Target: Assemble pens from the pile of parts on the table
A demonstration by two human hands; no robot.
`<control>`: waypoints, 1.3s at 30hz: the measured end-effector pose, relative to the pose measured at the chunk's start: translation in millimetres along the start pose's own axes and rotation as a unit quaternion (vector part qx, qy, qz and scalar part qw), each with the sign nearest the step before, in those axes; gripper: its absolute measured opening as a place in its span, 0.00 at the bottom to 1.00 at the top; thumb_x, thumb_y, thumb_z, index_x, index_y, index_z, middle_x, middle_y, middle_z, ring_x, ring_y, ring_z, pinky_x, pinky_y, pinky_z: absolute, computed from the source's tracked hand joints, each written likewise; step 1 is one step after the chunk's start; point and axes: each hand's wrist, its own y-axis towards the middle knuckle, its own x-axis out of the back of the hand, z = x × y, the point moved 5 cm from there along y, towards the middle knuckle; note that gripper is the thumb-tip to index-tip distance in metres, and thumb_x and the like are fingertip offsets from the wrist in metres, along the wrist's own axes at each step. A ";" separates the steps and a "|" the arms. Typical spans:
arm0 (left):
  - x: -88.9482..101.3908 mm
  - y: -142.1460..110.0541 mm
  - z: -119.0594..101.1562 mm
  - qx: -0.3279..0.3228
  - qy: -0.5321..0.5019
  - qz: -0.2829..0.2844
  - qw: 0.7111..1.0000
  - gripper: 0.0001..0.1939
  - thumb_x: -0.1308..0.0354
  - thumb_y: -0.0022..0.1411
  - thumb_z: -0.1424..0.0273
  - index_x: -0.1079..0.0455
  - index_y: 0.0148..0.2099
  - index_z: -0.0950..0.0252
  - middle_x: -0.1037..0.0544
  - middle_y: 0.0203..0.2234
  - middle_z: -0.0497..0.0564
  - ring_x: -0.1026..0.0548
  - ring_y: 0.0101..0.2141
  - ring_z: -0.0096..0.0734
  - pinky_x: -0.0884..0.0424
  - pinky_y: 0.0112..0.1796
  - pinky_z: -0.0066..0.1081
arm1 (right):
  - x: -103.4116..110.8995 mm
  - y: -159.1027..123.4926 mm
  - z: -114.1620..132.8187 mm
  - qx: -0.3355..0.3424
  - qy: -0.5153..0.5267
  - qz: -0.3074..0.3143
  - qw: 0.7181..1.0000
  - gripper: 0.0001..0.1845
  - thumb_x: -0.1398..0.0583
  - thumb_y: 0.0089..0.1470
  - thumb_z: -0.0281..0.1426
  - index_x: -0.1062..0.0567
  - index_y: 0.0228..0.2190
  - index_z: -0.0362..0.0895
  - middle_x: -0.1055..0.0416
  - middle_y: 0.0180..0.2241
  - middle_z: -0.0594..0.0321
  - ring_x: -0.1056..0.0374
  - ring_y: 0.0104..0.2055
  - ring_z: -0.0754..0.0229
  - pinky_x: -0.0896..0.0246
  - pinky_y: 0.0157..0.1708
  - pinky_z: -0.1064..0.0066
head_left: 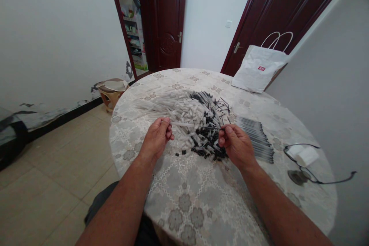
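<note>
Two hands of ours are over the surface [184, 200], which wears a patterned cloth. With our left hand [157, 136] we pinch the pale tube [184, 124] near its end, the fingers curled. With our right hand [238, 144] we grip the thin dark rod [211, 127] between thumb and fingers; its tip points to the tube, and we cannot tell if it is inside. Both things lie in line between our hands. Behind and under them we see a loose heap of pale tubes [173, 107], with small black pieces [206, 138] nearer to our right hand. Just right of this hand is a row of dark-ended tubes [255, 138]; farther right, the eyeglasses [334, 182].
</note>
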 end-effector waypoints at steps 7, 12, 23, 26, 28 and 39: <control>-3.0 -1.0 2.1 0.002 0.007 0.006 1.000 0.20 0.34 0.59 0.53 0.35 0.36 0.62 0.34 0.26 0.42 0.38 0.21 0.20 0.33 0.25 0.24 | -4.1 -1.4 -0.9 -0.002 0.016 0.012 1.000 0.14 0.32 0.56 0.44 0.24 0.37 0.47 0.26 0.28 0.67 0.33 0.23 0.67 0.36 0.23 0.75; -4.9 -1.9 2.1 0.000 0.013 0.013 1.000 0.20 0.34 0.58 0.52 0.34 0.36 0.62 0.33 0.26 0.42 0.37 0.21 0.20 0.32 0.25 0.25 | -5.4 -3.0 -2.9 -0.011 0.015 0.015 1.000 0.15 0.32 0.56 0.43 0.24 0.37 0.47 0.25 0.28 0.67 0.33 0.23 0.67 0.37 0.22 0.75; -26.2 -13.7 16.7 0.041 -0.015 0.070 0.997 0.18 0.29 0.56 0.59 0.28 0.40 0.65 0.24 0.27 0.47 0.31 0.22 0.22 0.27 0.27 0.26 | -22.9 -12.3 -26.6 -0.044 0.005 0.086 0.995 0.14 0.33 0.59 0.42 0.21 0.40 0.46 0.25 0.30 0.65 0.31 0.25 0.66 0.34 0.24 0.74; -28.0 -14.9 15.8 0.042 -0.045 0.072 0.996 0.18 0.27 0.55 0.60 0.28 0.39 0.66 0.24 0.25 0.46 0.31 0.21 0.21 0.26 0.27 0.26 | -22.8 -13.5 -29.0 -0.047 0.006 0.090 0.995 0.13 0.33 0.60 0.42 0.22 0.41 0.46 0.25 0.31 0.65 0.31 0.26 0.65 0.34 0.25 0.73; -30.2 -16.6 15.6 0.047 -0.063 0.082 0.994 0.18 0.27 0.54 0.61 0.27 0.38 0.66 0.24 0.25 0.46 0.31 0.21 0.21 0.25 0.27 0.27 | -23.7 -14.8 -29.0 -0.049 0.007 0.092 0.995 0.14 0.34 0.60 0.42 0.22 0.43 0.47 0.26 0.31 0.65 0.31 0.26 0.65 0.34 0.26 0.72; -50.5 -36.2 28.0 0.119 -0.113 0.146 0.976 0.17 0.25 0.53 0.67 0.21 0.42 0.70 0.20 0.30 0.53 0.24 0.26 0.25 0.22 0.31 0.29 | -40.6 -30.2 -31.6 -0.035 -0.037 0.135 0.990 0.28 0.48 0.68 0.53 0.26 0.53 0.46 0.30 0.28 0.64 0.34 0.26 0.62 0.37 0.26 0.69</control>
